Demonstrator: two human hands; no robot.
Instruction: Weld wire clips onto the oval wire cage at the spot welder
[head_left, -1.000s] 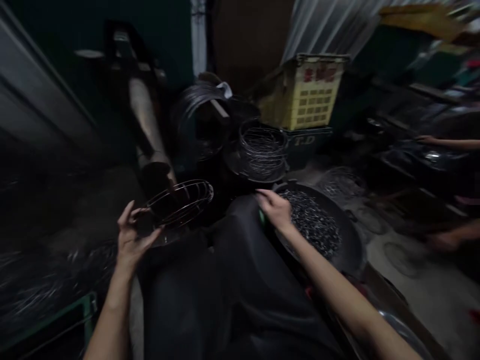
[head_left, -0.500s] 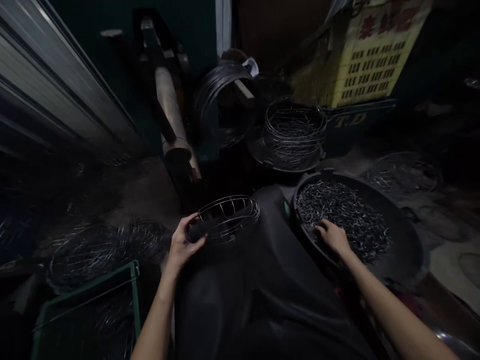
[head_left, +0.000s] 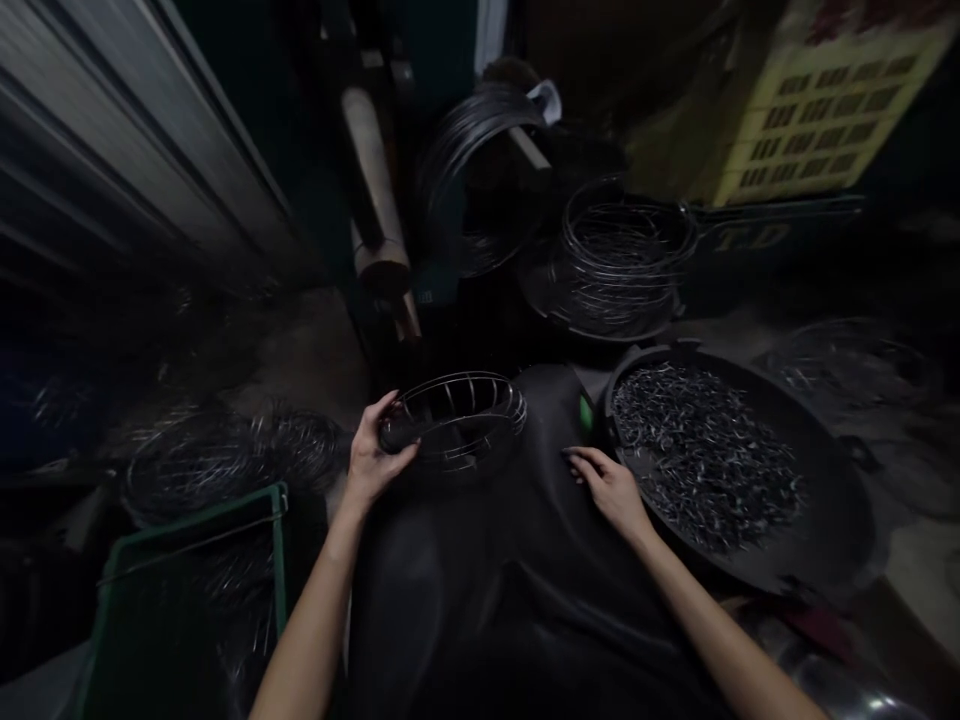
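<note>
My left hand (head_left: 379, 455) grips the left side of a round wire cage (head_left: 465, 415), thumb below and fingers above. The cage is made of thin metal rings joined by short cross wires, and it sits over the dark apron (head_left: 465, 560) on my lap. My right hand (head_left: 607, 485) hovers over the apron, between the cage and a wide black pan (head_left: 840, 500). Its thumb and fingers are pinched on a small dark metal piece (head_left: 568, 454), too small to make out fully. Many small bent metal pieces (head_left: 705, 450) lie heaped in the pan.
A basin holding wire rings (head_left: 626, 250) stands ahead, beside a hanging wire coil (head_left: 472, 130). A yellow crate (head_left: 825, 120) rests on a dark green one at the back right. At the left are a green crate (head_left: 191, 530) and tangled wirework (head_left: 202, 465). A wooden-handled post rises ahead.
My right hand has left the heap in the pan and moved left over the apron, toward the wire cage. My left hand keeps its grip on the cage. The view has shifted slightly.
</note>
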